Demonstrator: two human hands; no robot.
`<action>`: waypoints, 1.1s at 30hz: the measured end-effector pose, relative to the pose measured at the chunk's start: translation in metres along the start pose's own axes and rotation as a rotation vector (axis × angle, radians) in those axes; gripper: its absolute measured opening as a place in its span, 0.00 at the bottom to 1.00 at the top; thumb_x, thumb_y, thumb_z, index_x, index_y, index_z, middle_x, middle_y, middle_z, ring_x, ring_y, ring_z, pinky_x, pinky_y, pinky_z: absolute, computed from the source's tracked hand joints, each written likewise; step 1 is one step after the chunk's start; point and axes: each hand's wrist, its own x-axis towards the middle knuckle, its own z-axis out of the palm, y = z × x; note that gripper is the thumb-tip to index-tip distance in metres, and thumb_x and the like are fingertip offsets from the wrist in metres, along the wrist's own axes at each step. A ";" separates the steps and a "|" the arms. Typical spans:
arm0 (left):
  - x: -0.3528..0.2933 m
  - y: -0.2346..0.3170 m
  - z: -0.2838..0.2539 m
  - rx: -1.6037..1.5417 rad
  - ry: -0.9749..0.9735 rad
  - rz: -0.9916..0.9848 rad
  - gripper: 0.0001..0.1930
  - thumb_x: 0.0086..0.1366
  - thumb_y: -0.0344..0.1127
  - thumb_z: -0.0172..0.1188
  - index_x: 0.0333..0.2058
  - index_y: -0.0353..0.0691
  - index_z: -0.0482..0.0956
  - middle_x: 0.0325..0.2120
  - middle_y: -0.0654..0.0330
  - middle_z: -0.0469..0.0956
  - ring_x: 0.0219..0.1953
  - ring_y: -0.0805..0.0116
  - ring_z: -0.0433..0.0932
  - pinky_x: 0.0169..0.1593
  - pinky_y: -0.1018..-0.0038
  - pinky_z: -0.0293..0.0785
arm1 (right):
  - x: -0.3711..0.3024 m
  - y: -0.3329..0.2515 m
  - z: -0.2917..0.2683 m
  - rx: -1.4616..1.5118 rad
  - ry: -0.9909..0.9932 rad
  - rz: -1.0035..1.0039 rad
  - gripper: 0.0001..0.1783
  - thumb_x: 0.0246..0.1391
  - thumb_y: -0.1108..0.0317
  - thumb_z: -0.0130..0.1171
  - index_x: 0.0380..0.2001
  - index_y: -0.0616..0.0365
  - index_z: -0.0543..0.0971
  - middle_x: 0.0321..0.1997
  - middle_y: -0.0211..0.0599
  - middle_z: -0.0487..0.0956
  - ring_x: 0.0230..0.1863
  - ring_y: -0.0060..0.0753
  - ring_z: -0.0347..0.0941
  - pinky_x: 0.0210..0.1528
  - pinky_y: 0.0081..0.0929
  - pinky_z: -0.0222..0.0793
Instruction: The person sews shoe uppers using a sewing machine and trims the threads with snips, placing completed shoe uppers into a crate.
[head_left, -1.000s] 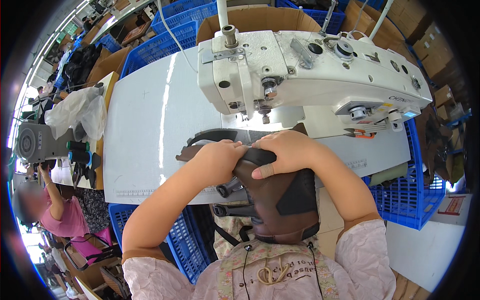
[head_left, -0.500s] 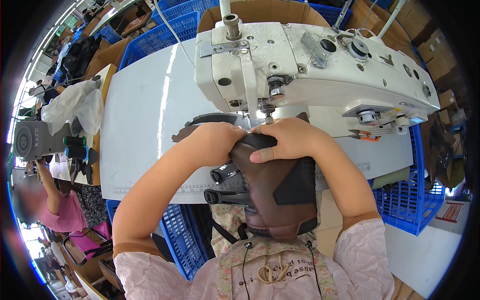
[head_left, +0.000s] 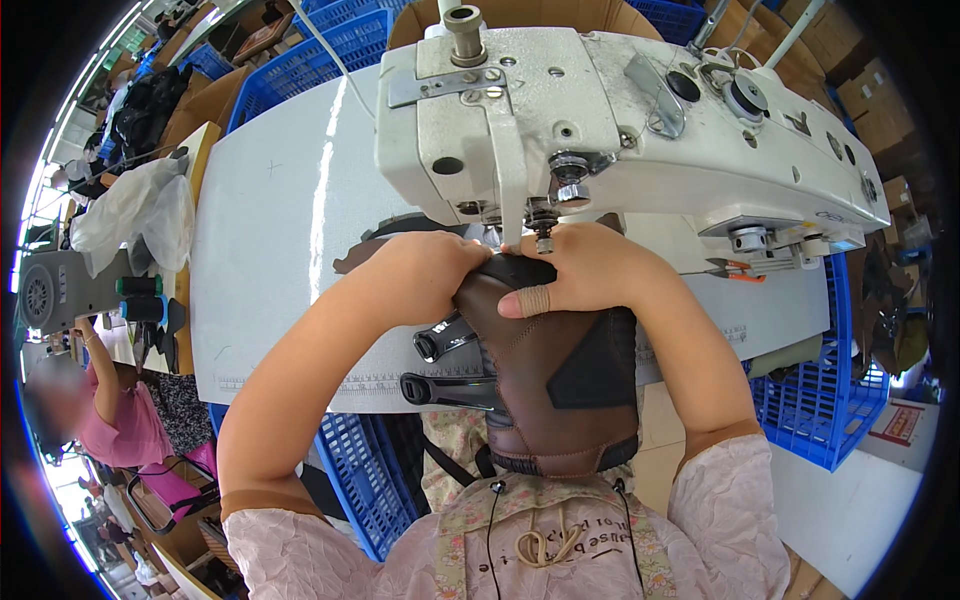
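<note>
A dark brown leather boot upper (head_left: pixel 535 365) with a black panel and two black buckle straps (head_left: pixel 447 391) on its left side hangs over the table's near edge. Its far end sits under the needle area of a white sewing machine (head_left: pixel 500 110). My left hand (head_left: pixel 432 268) grips the upper's far left edge, fingers curled and partly hidden. On the right, my right hand (head_left: pixel 585 268) holds the same end, its tan-taped thumb pressed on the leather and its other fingers hidden near the presser foot. More dark leather (head_left: pixel 385 240) lies beyond my left hand.
The white table (head_left: pixel 260 230) carries orange-handled snips (head_left: pixel 735 268) at the right. Blue crates (head_left: pixel 365 470) stand below, behind and right of it. At far left, a person in pink (head_left: pixel 125 420) works by a grey machine (head_left: pixel 70 285) and thread spools (head_left: pixel 145 305).
The view has shifted slightly, so the sewing machine appears a little larger and nearer. Both hands keep their hold on the boot upper, with only a slight shift.
</note>
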 end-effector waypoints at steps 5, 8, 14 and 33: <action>0.000 0.001 -0.003 -0.010 0.012 0.007 0.28 0.43 0.24 0.61 0.48 0.43 0.78 0.32 0.50 0.79 0.40 0.49 0.78 0.45 0.60 0.73 | -0.001 -0.003 -0.004 0.021 0.006 0.023 0.55 0.36 0.16 0.49 0.40 0.64 0.81 0.37 0.57 0.80 0.43 0.55 0.77 0.49 0.41 0.71; 0.001 0.003 -0.007 0.020 -0.028 -0.028 0.29 0.43 0.24 0.61 0.50 0.43 0.78 0.31 0.50 0.79 0.39 0.49 0.78 0.43 0.60 0.73 | 0.003 0.001 -0.004 -0.006 0.002 0.020 0.56 0.36 0.16 0.50 0.38 0.68 0.81 0.37 0.58 0.80 0.43 0.55 0.77 0.49 0.41 0.71; 0.002 0.003 -0.008 0.000 -0.029 -0.016 0.29 0.44 0.24 0.60 0.50 0.42 0.78 0.31 0.47 0.79 0.39 0.47 0.78 0.42 0.58 0.74 | 0.001 0.000 -0.004 0.030 0.045 -0.017 0.56 0.36 0.17 0.51 0.36 0.70 0.81 0.36 0.58 0.80 0.42 0.55 0.77 0.49 0.40 0.71; 0.001 0.008 -0.006 0.016 -0.010 -0.022 0.26 0.43 0.23 0.62 0.46 0.38 0.75 0.35 0.52 0.79 0.43 0.51 0.77 0.45 0.61 0.74 | 0.000 0.005 0.001 0.013 0.057 -0.036 0.51 0.39 0.20 0.51 0.39 0.63 0.82 0.37 0.57 0.80 0.43 0.54 0.78 0.47 0.42 0.72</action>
